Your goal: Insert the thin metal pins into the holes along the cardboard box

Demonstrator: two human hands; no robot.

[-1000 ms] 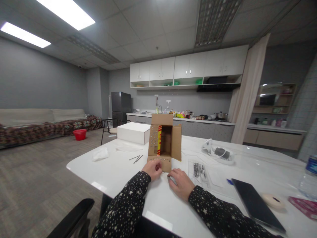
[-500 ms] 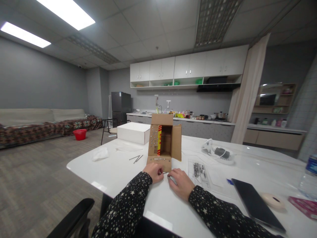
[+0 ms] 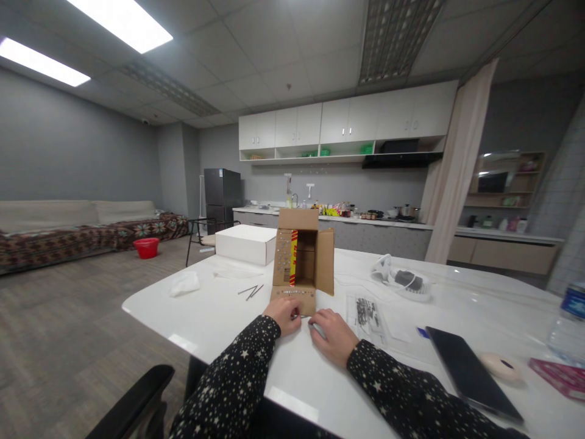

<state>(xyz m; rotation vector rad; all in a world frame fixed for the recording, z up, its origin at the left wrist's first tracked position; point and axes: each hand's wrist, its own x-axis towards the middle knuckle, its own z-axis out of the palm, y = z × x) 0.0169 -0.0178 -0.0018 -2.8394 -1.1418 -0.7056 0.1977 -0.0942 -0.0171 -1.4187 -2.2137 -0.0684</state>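
We've got our left hand (image 3: 284,316) curled up at the front flap of the brown box (image 3: 325,262), but honestly can't tell if it's pinching anything. Our right hand (image 3: 334,335) is cupped over a small grey thing (image 3: 317,330), grip unclear. The brown box sits on the table (image 3: 219,305) just past our hands, opening towards us, rods (image 3: 255,292) to its left, clear case (image 3: 365,313) to its right.
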